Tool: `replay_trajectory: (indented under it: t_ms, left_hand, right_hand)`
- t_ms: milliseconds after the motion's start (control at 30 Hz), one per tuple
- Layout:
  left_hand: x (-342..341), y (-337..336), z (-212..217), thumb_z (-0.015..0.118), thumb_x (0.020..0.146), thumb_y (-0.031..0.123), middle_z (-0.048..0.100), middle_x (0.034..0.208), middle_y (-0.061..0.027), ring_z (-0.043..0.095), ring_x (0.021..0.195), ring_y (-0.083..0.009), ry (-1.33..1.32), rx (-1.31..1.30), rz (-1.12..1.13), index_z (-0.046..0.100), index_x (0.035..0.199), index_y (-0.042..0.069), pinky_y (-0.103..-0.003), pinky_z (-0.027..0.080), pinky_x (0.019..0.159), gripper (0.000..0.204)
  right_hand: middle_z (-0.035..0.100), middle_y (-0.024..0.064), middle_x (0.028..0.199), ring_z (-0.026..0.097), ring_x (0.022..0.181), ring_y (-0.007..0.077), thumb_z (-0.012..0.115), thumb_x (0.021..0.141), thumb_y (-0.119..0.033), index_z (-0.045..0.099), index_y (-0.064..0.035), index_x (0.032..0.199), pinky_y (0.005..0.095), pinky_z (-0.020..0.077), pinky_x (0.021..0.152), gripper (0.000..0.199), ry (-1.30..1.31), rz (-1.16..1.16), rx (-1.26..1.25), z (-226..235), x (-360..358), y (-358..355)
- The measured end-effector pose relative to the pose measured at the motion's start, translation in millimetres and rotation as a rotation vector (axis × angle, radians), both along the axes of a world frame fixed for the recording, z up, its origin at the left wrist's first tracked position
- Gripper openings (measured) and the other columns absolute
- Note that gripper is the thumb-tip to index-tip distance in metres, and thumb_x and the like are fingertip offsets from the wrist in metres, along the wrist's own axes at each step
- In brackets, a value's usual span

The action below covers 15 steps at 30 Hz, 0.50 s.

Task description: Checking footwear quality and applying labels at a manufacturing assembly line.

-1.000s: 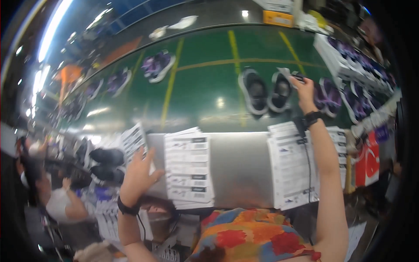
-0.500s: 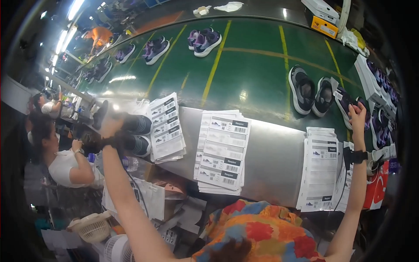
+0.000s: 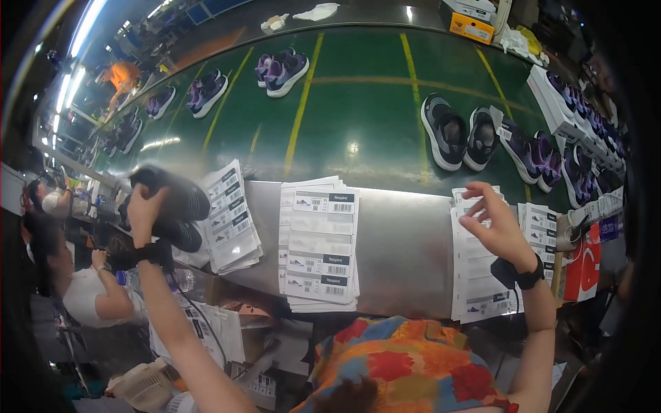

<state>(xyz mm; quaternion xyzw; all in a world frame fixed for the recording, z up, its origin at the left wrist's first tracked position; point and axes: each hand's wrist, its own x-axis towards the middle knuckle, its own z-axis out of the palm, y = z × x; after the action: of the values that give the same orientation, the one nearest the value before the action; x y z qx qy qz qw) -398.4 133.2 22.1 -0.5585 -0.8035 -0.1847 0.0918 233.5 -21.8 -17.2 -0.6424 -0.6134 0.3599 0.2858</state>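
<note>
My left hand (image 3: 144,210) is closed on the heel end of a black shoe (image 3: 180,194), fingers over its collar. A second dark shoe (image 3: 177,234) lies just below it, partly hidden by my hand and wrist. My right hand (image 3: 494,224) is held over a stack of label sheets (image 3: 475,275), fingers curved and apart, nothing visible in them. Another label stack (image 3: 320,241) sits on the metal ledge between my arms. A third stack (image 3: 231,213) lies next to the black shoes. Beyond my right hand stands a pair of dark grey shoes (image 3: 444,134) on the green belt.
Purple and black shoes (image 3: 530,155) stand on the belt (image 3: 365,131) at right, beside a white box (image 3: 554,110). More purple pairs (image 3: 282,72) are spaced along the belt's far side. A red box (image 3: 582,268) is at far right. Another person (image 3: 100,289) sits at left.
My right hand has drawn back from the purple shoes to above the label sheets. My left hand, blurred before, now shows clearly gripping the black shoe. The whole view has shifted.
</note>
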Motion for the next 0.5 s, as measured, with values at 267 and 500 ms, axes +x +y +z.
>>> replay_trajectory:
  t_ms: [267,500]
  left_hand:
    - [174,-63,76,0.076,0.06,0.016,0.06,0.105,-0.0178,0.06,0.099,-0.0328,0.636,0.105,-1.157,0.059,0.096,0.008,-0.046,0.05,0.085,0.041]
    - [194,-102,-33,0.053,0.089,0.019,0.062,0.117,-0.0098,0.055,0.119,-0.0256,0.826,-0.035,-1.765,0.039,0.095,0.017,-0.047,0.037,0.113,0.016]
  right_hand:
    - [0.026,0.018,0.157,0.034,0.14,0.0298,0.075,0.078,-0.051,0.014,-0.0081,0.156,0.0443,0.0395,0.105,0.108,0.639,0.367,0.192,22,-102,29]
    - [0.026,0.025,0.153,0.025,0.143,0.0386,0.067,0.09,-0.037,0.017,0.0013,0.152,0.0441,0.0229,0.116,0.088,0.362,0.444,0.109,-41,-171,-3]
